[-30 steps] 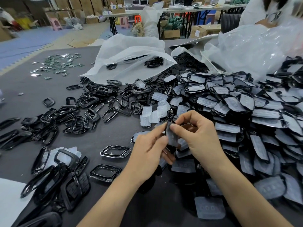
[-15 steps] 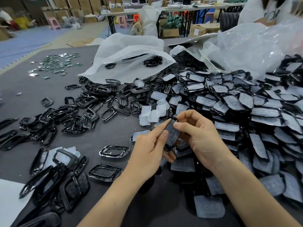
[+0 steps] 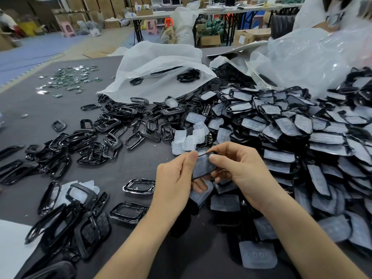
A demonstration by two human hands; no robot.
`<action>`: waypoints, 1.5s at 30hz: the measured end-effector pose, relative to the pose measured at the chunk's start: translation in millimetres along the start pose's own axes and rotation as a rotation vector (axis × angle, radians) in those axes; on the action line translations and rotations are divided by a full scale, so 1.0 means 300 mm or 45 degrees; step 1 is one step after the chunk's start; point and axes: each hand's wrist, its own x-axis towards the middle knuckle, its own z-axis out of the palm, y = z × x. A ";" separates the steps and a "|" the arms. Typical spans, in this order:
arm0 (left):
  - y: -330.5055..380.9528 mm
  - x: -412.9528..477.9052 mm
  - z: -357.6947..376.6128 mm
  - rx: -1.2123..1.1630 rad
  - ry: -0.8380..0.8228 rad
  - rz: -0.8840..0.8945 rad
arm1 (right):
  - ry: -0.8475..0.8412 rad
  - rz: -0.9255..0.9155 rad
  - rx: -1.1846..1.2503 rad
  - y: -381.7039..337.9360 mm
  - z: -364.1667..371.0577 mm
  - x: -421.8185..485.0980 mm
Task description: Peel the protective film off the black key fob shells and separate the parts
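Observation:
Both hands hold one black key fob shell [image 3: 203, 165] above the dark table [image 3: 130, 166], its face covered by cloudy film. My left hand [image 3: 175, 178] grips its left edge with thumb on top. My right hand [image 3: 239, 170] pinches the upper right corner with thumb and fingers curled round it. A large heap of film-covered shells [image 3: 298, 141] lies to the right. Peeled translucent films [image 3: 189, 135] lie just beyond the hands.
Black frame parts [image 3: 104, 137] are scattered to the left, with two glossy frames [image 3: 138, 185] near my left wrist. White plastic bags [image 3: 159, 73] sit at the back. Small metal pieces [image 3: 70, 79] lie far left. Another person [image 3: 330, 15] stands at top right.
The shell has turned from nearly upright to lying flatter, its filmed face towards me. Both hands have shifted their hold along its edges.

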 end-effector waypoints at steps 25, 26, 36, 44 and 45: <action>0.016 0.004 -0.004 -0.081 0.083 0.002 | -0.043 0.013 0.025 -0.010 -0.015 0.002; 0.016 0.005 -0.005 -0.083 0.087 0.002 | -0.031 0.034 -0.001 -0.009 -0.016 0.001; 0.037 -0.002 -0.002 -0.194 0.031 -0.032 | 0.013 0.010 -0.129 -0.026 -0.004 -0.014; 0.042 -0.008 0.000 -0.206 0.015 -0.018 | -0.028 -0.026 -0.119 -0.022 -0.007 -0.009; 0.041 -0.007 0.000 -0.198 0.019 -0.005 | -0.042 -0.029 -0.098 -0.018 -0.006 -0.007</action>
